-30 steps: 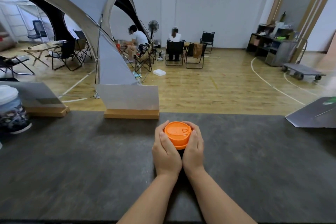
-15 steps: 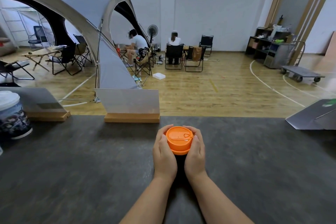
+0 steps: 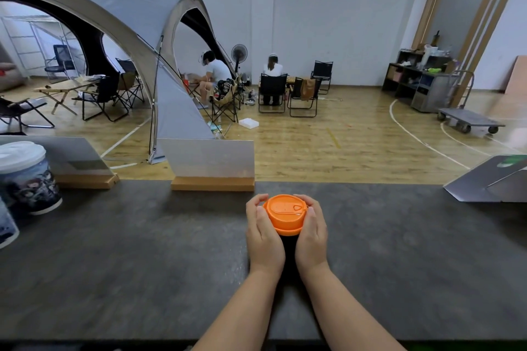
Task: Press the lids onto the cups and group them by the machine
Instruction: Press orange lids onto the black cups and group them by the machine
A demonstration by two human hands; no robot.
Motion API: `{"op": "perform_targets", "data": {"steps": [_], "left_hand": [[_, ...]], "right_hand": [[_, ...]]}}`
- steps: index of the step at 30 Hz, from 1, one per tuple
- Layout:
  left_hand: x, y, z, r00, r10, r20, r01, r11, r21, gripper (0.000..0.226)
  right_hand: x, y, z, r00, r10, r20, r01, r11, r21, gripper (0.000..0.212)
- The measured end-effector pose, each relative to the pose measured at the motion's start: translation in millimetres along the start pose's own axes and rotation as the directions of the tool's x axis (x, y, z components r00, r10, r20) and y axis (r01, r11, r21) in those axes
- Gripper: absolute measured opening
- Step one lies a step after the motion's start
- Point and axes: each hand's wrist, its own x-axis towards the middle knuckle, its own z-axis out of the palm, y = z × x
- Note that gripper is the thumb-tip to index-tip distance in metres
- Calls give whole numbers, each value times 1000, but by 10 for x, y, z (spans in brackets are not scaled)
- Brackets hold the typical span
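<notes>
An orange lid [image 3: 284,214] sits on top of a dark cup [image 3: 288,245] in the middle of the dark counter [image 3: 142,265]. My left hand [image 3: 263,232] wraps the cup's left side, fingers curled over the lid's rim. My right hand [image 3: 310,232] does the same on the right side. The cup's body is mostly hidden between my palms. At the far left stands a patterned cup with a white lid [image 3: 27,177], and part of another patterned cup [image 3: 7,225] shows at the frame's edge.
Two clear panels in wooden bases [image 3: 212,168] stand along the counter's far edge. A grey angled stand [image 3: 490,179] sits at the right edge. Beyond the counter are a wooden floor, a tent, chairs and two seated people.
The camera view has tilted slightly, so the counter sits lower in the frame. My hands keep clasping the orange-lidded cup in the same place.
</notes>
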Motion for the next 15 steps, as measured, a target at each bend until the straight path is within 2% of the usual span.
{"op": "perform_targets", "data": {"steps": [4,9,12,15], "left_hand": [[22,0,13,999,-22,26,22,1000,-5,37],[49,-60,31,985,-53,164,56,998,-11,41],[33,-31,48,981,-64,181,70,997,-24,39],[-41,49,43,985,-51,163,58,998,-37,33]], "right_hand": [[16,-29,-11,999,-21,-31,21,1000,0,37],[23,-111,-37,995,84,53,-91,985,143,47],[-7,-151,-42,998,64,16,-65,989,132,49],[-70,-193,-41,997,55,-47,-50,993,105,41]]}}
